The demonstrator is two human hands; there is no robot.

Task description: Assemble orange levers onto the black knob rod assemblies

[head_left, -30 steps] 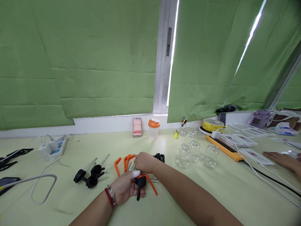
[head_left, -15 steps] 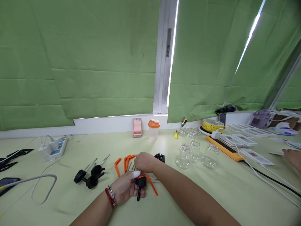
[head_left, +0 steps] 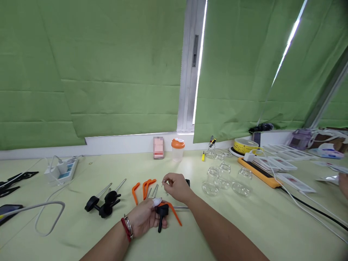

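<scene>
My left hand (head_left: 145, 218) is closed around a black round piece with a stub handle (head_left: 162, 211), its thumb on top. A bent orange strip (head_left: 174, 213) sits against this piece, and a thin metal rod (head_left: 181, 207) sticks out to the right. Just above, my right hand (head_left: 175, 186) pinches a tiny thin piece (head_left: 162, 184), too small to name. Left of its fingertips lie several metal pins or screws (head_left: 154, 190) and bent orange strips (head_left: 146, 186). Part of a black object (head_left: 187, 182) shows behind my right hand.
Black round pieces with metal rods (head_left: 106, 204) lie left. Clear glass jars (head_left: 224, 177) stand right, near an orange power strip (head_left: 258, 173). An orange-lidded cup (head_left: 178, 150) and a small box (head_left: 158, 148) stand at the back. Another person's hand (head_left: 344, 183) is at the right edge.
My right hand has moved slightly right, away from the metal pins, with a tiny piece between its fingertips. My left hand stays in place. The other person's hand has shifted right.
</scene>
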